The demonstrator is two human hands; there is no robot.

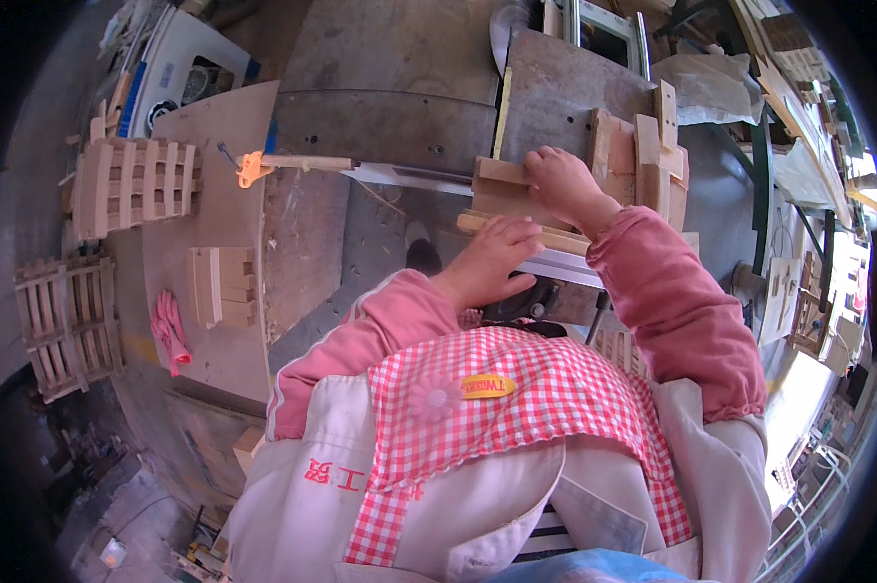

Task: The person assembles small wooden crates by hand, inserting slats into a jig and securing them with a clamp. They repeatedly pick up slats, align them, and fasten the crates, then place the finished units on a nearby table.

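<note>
My right hand (567,187) grips a short wooden board (501,172), its fingers curled over the board's right end. The board lies on the metal machine table, beside a thin yellow strip (503,115). Closer to my body, my left hand (492,260) rests with fingers stretched over a wooden rail (477,222), thumb apart. The rail runs along the table's near edge, next to a pale metal bar (565,267). The undersides of both hands are hidden. Several wooden blocks (647,155) stand just right of my right hand.
On the left, a side board (205,185) carries a slatted stack of wood pieces (137,187), more blocks (223,282) and pink gloves (169,330). An orange clamp (252,170) sits at a wooden strip's end. A wooden pallet (67,325) lies farther left. Plastic sheeting (710,87) hangs back right.
</note>
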